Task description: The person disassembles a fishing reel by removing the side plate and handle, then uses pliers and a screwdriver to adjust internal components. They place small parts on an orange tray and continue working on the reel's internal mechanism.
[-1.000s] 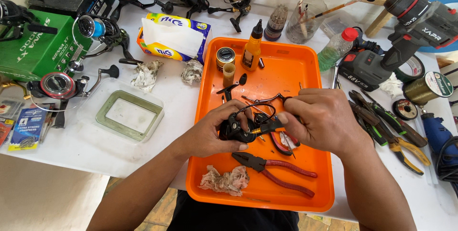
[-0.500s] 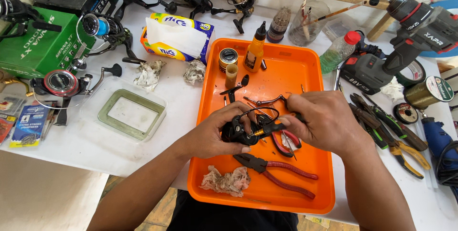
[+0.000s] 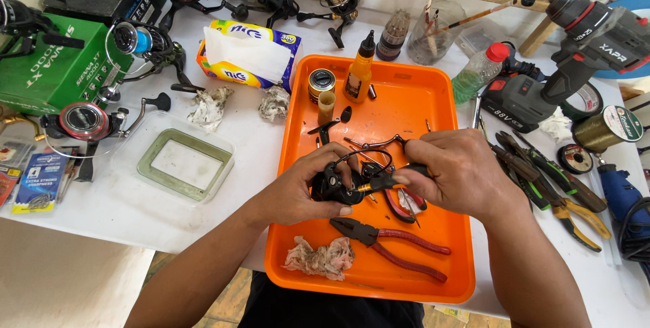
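While left hand (image 3: pixel 298 192) grips black reel body (image 3: pixel 335 186), right hand (image 3: pixel 460 172) holds screwdriver (image 3: pixel 386 182).

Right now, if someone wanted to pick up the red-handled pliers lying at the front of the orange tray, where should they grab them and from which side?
Probably by the two red handles, coming from above on the right. The pliers lie flat on the tray, dark jaws pointing left toward the left hand, handles splayed toward the tray's right front corner. That end lies free; the crumpled rag sits close beside the jaws.
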